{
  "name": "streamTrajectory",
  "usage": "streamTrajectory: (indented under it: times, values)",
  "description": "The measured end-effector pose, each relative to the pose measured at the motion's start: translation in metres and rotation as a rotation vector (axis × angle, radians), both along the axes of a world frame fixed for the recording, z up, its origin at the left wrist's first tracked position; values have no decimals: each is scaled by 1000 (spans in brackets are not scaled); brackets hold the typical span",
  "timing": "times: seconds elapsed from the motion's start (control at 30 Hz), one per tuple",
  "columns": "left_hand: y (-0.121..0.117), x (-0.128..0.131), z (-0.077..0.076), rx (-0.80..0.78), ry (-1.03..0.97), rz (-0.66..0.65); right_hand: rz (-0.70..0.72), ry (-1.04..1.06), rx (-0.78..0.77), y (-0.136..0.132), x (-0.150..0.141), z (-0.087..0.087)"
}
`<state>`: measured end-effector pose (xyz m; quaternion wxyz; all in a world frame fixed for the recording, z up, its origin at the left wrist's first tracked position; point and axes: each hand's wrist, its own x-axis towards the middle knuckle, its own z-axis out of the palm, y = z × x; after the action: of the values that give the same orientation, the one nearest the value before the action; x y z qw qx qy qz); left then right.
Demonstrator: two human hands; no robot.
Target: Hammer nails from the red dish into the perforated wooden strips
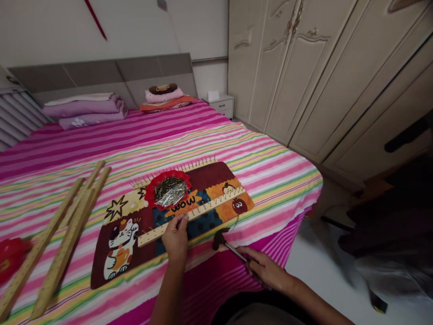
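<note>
While the left hand (175,235) rested on the near wooden strip (192,214), its fingers were pinched together at the strip's top edge, maybe on a small nail (too small to tell). That strip lay slantwise across a patterned mat (128,225) with a cat picture and the word "wow", and pins stood up along its right half. The right hand (265,270) was clamped around the handle of a hammer (227,243), whose dark head sat on the bed (270,180) just beside the mat's near edge, close to the left hand. A red dish (149,192) full of metal nails (171,190) sat on the mat just behind the strip. A second studded strip (176,172) lay along the mat's far edge, partly behind the dish. The bed had a pink striped sheet. To the left, well apart from the mat, several plain wooden slats (67,225) with rows of holes lay in a loose bunch on the sheet. Something red (10,257) showed at the left edge (blurred). Folded purple bedding (84,108) and a pink and orange stack (164,99) lay by the headboard. Cream wardrobe doors (304,67) stood on the right.
</note>
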<state>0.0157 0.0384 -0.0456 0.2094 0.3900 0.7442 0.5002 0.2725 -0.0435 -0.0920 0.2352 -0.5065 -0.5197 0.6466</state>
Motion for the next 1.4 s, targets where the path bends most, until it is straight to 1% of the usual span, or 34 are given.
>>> streamTrajectory:
  times: [0.1,0.17,0.23,0.3,0.33,0.4,0.5,0.57,0.63,0.73,0.83,0.9,0.97,1.03,1.1,1.17,1.23,1.3,1.33,1.4]
  values:
    - [-1,-1,-1,40,90,-29,-1,-15,-7,-3,-2,5]
    - [-2,-2,-3,64,147,-69,2,-32,33,-5,-5,16]
    - [-5,-3,-5,75,188,-102,9,-36,145,-5,-8,34]
    - [-7,-3,-7,91,214,-119,35,-19,297,-2,-14,58]
    - [-8,-3,-7,103,226,-123,72,-15,363,2,-17,70]
    - [-9,-2,-8,129,248,-132,98,-29,474,12,-27,93]
    - [-10,0,-8,148,281,-147,118,-52,634,29,-43,117]
    - [-10,1,-8,156,299,-161,137,-77,735,39,-54,125]
    - [-10,2,-8,160,316,-169,177,-131,783,45,-61,128]
    - [-9,1,-9,152,332,-169,239,-224,756,45,-63,129]
    - [-8,1,-10,155,323,-163,230,-206,710,35,-54,131]
    - [-7,1,-11,161,305,-163,205,-141,661,27,-44,129]
    - [-7,1,-12,157,284,-167,196,-90,586,20,-33,121]
    - [-10,0,-11,144,276,-160,209,-86,493,15,-22,106]
    - [-13,-3,-5,136,298,-141,210,-105,400,12,-12,85]
    - [-13,-8,7,142,351,-118,209,-100,353,10,-5,61]
    - [-6,-15,23,149,426,-105,181,-82,327,7,0,38]
    - [9,-23,39,131,511,-107,110,-60,265,2,2,16]
    - [19,-26,46,111,550,-112,65,-45,208,0,3,7]
    - [42,-31,54,50,646,-177,2,-3,88,-3,2,-6]
